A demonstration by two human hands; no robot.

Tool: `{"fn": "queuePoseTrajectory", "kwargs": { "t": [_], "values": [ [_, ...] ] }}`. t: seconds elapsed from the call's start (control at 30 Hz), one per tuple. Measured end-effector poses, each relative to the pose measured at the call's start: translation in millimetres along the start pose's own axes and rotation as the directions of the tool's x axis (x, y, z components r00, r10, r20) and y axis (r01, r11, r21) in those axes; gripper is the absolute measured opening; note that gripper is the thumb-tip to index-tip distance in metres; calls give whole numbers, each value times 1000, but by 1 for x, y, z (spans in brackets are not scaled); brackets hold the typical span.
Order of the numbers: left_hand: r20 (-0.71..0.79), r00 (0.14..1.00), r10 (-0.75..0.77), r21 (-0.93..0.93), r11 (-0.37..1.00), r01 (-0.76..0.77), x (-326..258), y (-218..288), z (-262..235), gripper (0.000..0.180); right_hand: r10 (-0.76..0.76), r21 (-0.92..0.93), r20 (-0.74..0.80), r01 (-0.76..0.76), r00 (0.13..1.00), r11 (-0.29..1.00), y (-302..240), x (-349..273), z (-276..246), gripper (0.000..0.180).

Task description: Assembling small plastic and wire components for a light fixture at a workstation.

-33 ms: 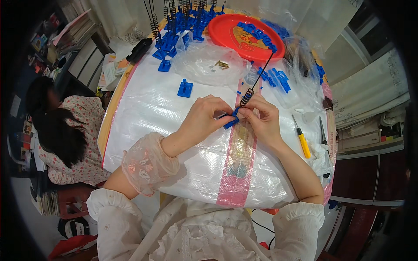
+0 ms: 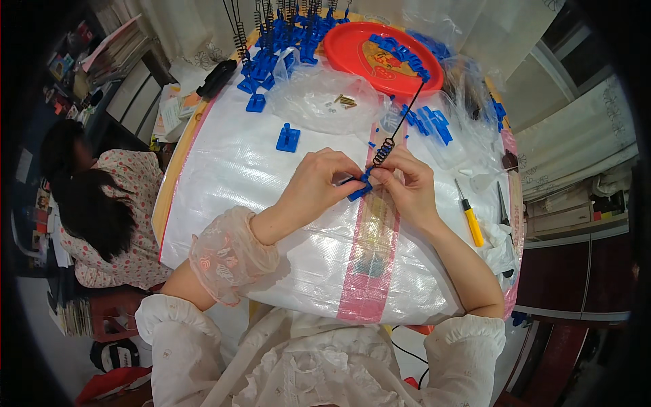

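At far left, another person (image 2: 119, 203) in a dotted top, beside the tabletop (image 2: 169, 183), not handling anything visible there. Black case (image 2: 217, 78) near the back left edge. Next, a packed group of blue stands (image 2: 308, 51), many with black springs rising from them; looks like the done pile, too crowded to count. In front of that group, one lone blue base (image 2: 288, 138) with a short post, no spring visible on it; judged unfinished. Beside it, clear plastic bag (image 2: 305, 102) with a few small brass-coloured pieces (image 2: 346, 102) on it.

Left hand (image 2: 324, 178): fingers pinched together on a blue stand (image 2: 359, 192), held tilted over the middle of the white sheet (image 2: 264, 271). Above the stand, black spring (image 2: 384, 150) leading into a long thin rod, slanting up to the right; seems joined or nearly so, cannot tell if fully seated. Behind, red dish (image 2: 339, 47) with blue parts (image 2: 400, 54) left to use, presumably. Right hand (image 2: 410, 183): fingers closed on the stand's upright, just under the spring; exact contact covered. Farther right, more loose blue pieces (image 2: 437, 125), apparently unused, then yellow-handled screwdriver (image 2: 473, 224), lying untouched.
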State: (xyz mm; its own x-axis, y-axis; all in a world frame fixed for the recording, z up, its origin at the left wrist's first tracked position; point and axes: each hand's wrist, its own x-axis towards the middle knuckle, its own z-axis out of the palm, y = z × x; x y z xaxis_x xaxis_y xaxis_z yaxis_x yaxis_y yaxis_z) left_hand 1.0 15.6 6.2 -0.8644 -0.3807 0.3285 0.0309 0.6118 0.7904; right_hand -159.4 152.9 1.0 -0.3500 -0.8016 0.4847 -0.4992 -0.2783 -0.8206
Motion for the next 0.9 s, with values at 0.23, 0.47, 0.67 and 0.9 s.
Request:
{"fn": "queuePoseTrajectory", "kwargs": {
  "t": [0.23,0.47,0.67,0.9],
  "values": [
    [-40,999,-18,-152,988,11,4,19,-15,22,-97,-47,9,98,995,994,0,0,-4,9],
    [34,976,-214,-397,894,210,3,27,-16,33,-74,-40,8,75,997,996,-3,-1,0,11],
    [-29,994,-109,-286,953,96,4,19,-14,38,-53,-66,7,53,999,996,-6,-4,3,10],
    [-91,988,-128,-281,955,97,4,21,-10,33,-86,-103,-17,84,996,991,-12,-8,4,20]
  ]
}}
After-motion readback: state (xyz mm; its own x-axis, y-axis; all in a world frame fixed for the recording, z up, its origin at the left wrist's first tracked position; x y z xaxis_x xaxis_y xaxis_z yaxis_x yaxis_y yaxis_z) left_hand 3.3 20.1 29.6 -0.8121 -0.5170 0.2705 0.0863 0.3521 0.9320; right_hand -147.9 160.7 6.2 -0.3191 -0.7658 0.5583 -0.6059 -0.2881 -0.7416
